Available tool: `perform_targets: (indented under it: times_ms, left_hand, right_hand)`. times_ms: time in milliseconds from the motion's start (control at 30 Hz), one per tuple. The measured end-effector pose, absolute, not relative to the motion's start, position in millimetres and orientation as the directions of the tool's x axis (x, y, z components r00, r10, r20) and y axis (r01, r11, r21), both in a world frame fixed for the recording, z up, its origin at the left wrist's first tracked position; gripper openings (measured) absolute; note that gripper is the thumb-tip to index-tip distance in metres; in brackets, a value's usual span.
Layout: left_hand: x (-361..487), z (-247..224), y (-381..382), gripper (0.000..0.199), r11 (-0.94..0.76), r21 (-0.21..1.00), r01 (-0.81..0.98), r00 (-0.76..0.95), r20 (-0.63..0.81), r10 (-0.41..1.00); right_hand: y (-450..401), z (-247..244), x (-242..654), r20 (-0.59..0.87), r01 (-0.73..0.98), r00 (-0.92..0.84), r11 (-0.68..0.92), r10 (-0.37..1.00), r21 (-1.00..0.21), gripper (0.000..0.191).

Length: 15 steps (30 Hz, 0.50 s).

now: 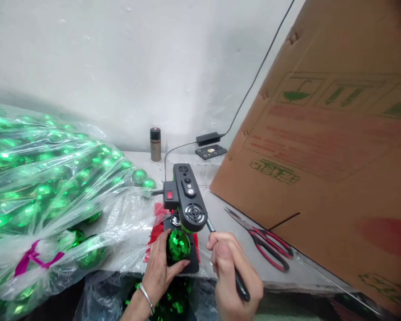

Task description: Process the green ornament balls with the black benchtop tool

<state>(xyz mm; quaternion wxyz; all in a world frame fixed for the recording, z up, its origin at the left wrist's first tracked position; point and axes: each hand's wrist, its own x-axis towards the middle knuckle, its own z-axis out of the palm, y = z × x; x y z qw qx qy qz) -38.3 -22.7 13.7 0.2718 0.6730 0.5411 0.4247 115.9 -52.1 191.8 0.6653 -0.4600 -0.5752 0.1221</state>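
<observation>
A shiny green mirrored ball (178,245) sits under the head of a small black bench machine (191,196) that looks like a drill press. My left hand (158,261), with a metal bangle at the wrist, holds the ball from its left and front between thumb and fingers. My right hand (232,269) is wrapped round the lever handle (242,287) at the machine's right side, its black grip end showing below the fist. The machine head hides the ball's top, and I cannot tell whether anything touches it there. Red material (156,229) lies under the black base.
A clear plastic bag (70,178) of green balls fills the left. On the right stand a large cardboard box (307,156) and red-and-black scissors (270,245). Behind are a small bottle (155,147), a power adapter (208,138) and a phone (210,152). More green balls (177,301) lie below the edge.
</observation>
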Motion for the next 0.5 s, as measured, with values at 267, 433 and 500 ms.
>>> perform_targets:
  times_ms: [267,433,500]
  left_hand:
    - [-34.7,27.2,-13.0,0.073,-0.235,0.828,0.508,0.062,0.237,0.970]
    - [-17.6,20.1,-3.3,0.072,-0.241,0.822,0.516,-0.011,0.288,0.958]
    - [-12.5,11.2,-3.8,0.076,-0.251,0.829,0.500,-0.039,0.311,0.950]
  right_hand:
    - [-48.7,191.9,116.1,0.677,0.376,0.316,0.567,0.665,-0.733,0.032]
    - [-51.0,191.4,114.2,0.644,0.343,0.321,0.549,0.694,-0.762,0.031]
    - [-53.0,191.9,110.9,0.607,0.321,0.367,0.517,0.705,-0.794,0.032]
